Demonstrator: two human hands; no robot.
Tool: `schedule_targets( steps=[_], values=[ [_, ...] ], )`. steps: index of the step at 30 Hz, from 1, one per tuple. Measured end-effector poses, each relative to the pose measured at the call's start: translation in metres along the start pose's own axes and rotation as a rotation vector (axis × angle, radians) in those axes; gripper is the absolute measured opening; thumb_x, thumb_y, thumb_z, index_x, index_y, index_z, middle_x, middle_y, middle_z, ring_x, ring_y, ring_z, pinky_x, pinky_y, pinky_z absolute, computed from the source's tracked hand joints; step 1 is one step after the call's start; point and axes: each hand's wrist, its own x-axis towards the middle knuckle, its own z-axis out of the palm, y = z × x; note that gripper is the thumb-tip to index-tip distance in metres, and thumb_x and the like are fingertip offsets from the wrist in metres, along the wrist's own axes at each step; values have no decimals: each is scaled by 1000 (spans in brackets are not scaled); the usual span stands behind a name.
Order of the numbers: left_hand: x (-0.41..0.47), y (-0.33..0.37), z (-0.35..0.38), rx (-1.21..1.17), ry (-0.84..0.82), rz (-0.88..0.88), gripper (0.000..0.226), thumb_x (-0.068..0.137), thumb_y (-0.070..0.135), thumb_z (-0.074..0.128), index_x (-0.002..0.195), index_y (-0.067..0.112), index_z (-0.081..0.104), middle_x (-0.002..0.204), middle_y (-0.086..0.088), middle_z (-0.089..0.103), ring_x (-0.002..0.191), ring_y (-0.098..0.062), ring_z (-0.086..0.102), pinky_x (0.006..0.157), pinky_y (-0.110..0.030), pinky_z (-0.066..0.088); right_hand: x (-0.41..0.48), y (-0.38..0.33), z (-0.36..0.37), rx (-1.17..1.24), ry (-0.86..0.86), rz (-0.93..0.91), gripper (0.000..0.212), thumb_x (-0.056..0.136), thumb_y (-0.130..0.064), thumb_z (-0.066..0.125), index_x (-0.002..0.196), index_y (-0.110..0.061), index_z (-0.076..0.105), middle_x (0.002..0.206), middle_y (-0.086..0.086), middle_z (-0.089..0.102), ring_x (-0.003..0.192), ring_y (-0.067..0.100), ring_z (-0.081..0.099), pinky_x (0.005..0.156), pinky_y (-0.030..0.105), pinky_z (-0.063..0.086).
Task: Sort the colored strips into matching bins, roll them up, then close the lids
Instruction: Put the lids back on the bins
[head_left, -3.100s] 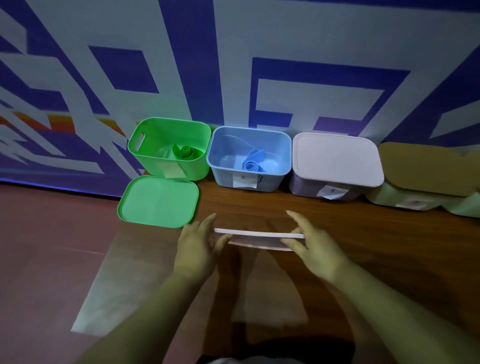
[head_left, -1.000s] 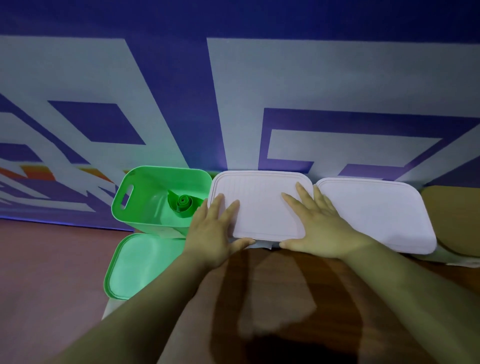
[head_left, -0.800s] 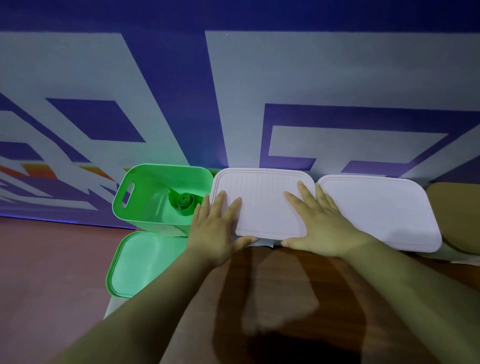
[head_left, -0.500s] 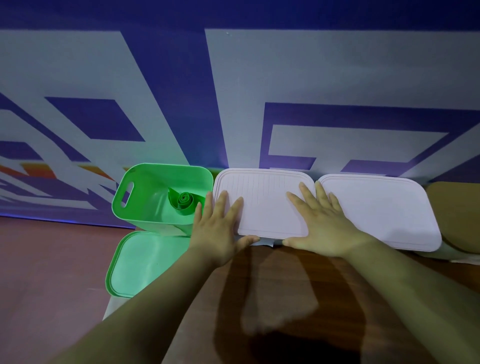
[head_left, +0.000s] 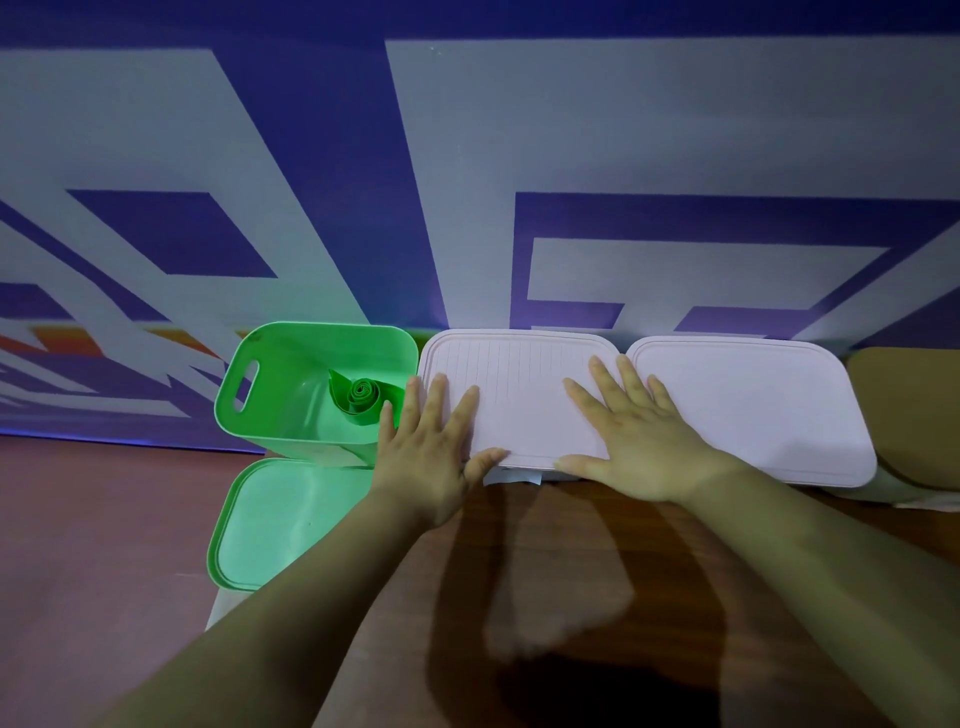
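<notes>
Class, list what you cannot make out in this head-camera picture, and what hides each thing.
1. Head view: inside the bin under the ribbed lid, covered by it and by the left hand and right hand lying flat on it.
2. Head view: inside the next bin, closed by the plain lid.
3. Head view: the tan lid, cut off by the right edge.
4. Head view: the green lid's near corner, behind the left forearm.

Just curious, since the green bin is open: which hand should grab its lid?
Probably left: the left hand presses the pale lid right beside the green lid; the right hand lies farther away.
</notes>
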Motion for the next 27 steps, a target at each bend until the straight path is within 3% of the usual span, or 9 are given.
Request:
schedule_targets(
  steps=[13,17,21,27],
  values=[
    [1,1,-3,10,-38,-14,81,86,81,10,154,38,1,165,-5,-4,151,-31,-12,119,-57,6,2,-2,-4,-23,-8,11,102,72,-93,18,152,-39,-13,161,-2,-27,146,24,-31,121,50,-7],
    [1,-5,-8,-46,-81,5,81,84,82,9,153,41,-1,165,-3,-7,151,-28,-13,118,-60,3,-2,-4,-11,16,-7,28,101,73,-92,27,153,-41,-8,162,-3,-24,147,23,-27,121,49,-6],
    [-20,-17,-13,-80,0,1,78,87,79,20,153,43,0,166,-4,-4,152,-29,-8,119,-57,5,-15,-17,-12,35,87,34,98,76,-88,33,152,-43,-7,163,-5,-21,148,23,-25,122,49,-4],
    [-83,-55,-11,-110,115,-44,77,87,77,20,154,40,9,165,-8,7,151,-33,4,119,-55,15,-38,-68,1,64,222,-58,92,81,-82,36,153,-42,-4,163,-7,-20,150,21,-21,122,46,-2]
  ],
)
